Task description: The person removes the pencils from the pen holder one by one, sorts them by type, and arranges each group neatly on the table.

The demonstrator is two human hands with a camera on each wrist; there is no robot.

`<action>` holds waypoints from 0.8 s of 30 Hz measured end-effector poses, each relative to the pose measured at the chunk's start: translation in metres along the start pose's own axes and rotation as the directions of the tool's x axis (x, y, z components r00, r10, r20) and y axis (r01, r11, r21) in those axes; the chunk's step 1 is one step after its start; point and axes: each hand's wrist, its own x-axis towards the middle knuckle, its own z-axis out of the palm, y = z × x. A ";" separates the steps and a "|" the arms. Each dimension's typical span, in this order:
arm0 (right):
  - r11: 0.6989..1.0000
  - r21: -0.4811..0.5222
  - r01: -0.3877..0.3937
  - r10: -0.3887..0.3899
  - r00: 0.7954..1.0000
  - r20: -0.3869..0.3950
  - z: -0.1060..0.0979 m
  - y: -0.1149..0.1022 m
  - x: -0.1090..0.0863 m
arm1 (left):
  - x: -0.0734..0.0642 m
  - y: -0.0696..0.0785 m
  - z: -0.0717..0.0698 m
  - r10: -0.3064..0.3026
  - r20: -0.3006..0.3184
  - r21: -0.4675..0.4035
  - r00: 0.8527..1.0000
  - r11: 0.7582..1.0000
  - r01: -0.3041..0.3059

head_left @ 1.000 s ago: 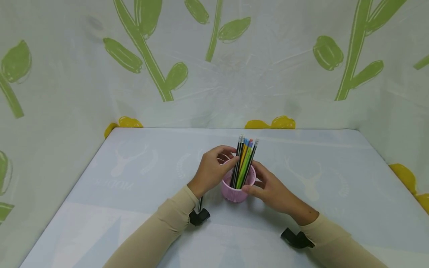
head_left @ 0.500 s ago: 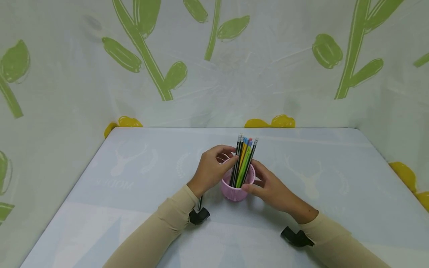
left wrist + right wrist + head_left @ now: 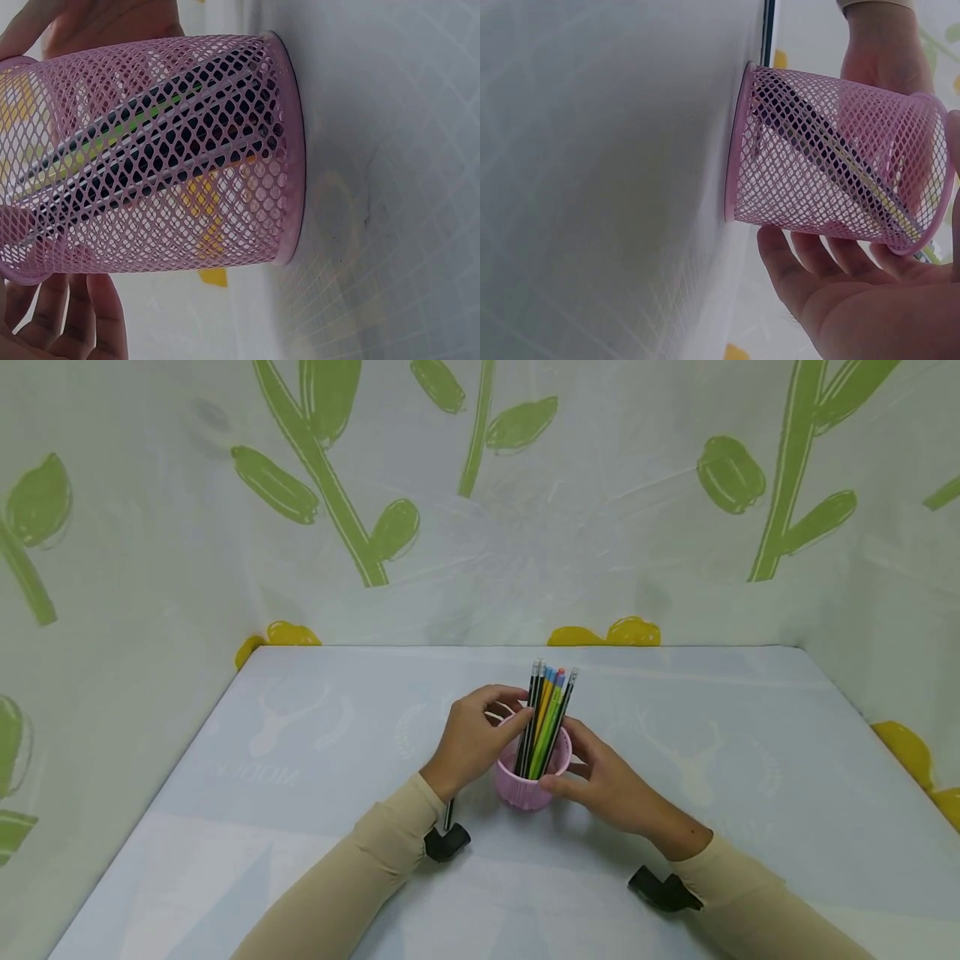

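Note:
A pink mesh pencil cup [image 3: 522, 793] stands upright on the table, with several pencils [image 3: 545, 727] leaning in it, black, green and orange-yellow. With thumb and forefinger, my left hand [image 3: 472, 735] pinches a black pencil at the left of the bunch, just above the rim. Its other fingers [image 3: 79, 315] curl beside the cup in the left wrist view. My right hand [image 3: 611, 781] holds the cup from the right, thumb toward me and fingers [image 3: 832, 259] around the far side. The mesh partly hides the lower pencils in both wrist views.
A thin dark stick [image 3: 448, 814], seemingly a pencil, lies on the table [image 3: 315, 827] beside my left wrist, partly hidden. Black wrist mounts [image 3: 447, 843] hang below both sleeves. Pale walls [image 3: 615, 527] with green leaf prints enclose the table's back and sides.

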 end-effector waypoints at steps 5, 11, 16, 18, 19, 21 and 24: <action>1.000 -0.002 0.007 -0.007 1.000 -0.004 0.000 -0.002 0.000 | 0.001 0.000 0.000 0.023 -0.002 0.016 1.000 1.000 -0.023; 1.000 0.003 0.010 -0.010 1.000 0.002 0.001 -0.004 0.000 | -0.002 -0.001 -0.001 0.035 -0.012 0.025 0.999 0.999 -0.035; 1.000 0.004 0.005 -0.005 1.000 0.006 0.002 -0.003 0.000 | -0.002 0.000 -0.002 0.041 -0.020 0.021 0.999 0.999 -0.041; 1.000 0.003 0.001 -0.001 1.000 0.005 0.002 -0.003 -0.001 | -0.002 0.000 -0.002 0.051 -0.020 0.028 0.999 0.998 -0.050; 1.000 0.001 0.001 -0.001 1.000 0.003 0.002 -0.003 -0.001 | -0.001 0.000 -0.001 0.056 -0.019 0.031 0.998 0.998 -0.056; 1.000 -0.001 0.004 -0.004 1.000 -0.001 0.002 -0.003 -0.001 | -0.001 0.000 -0.001 0.067 -0.017 0.042 0.998 0.997 -0.066; 1.000 -0.005 0.007 -0.007 1.000 -0.007 0.001 -0.003 -0.001 | 0.000 0.000 -0.002 0.073 -0.021 0.044 0.997 0.996 -0.072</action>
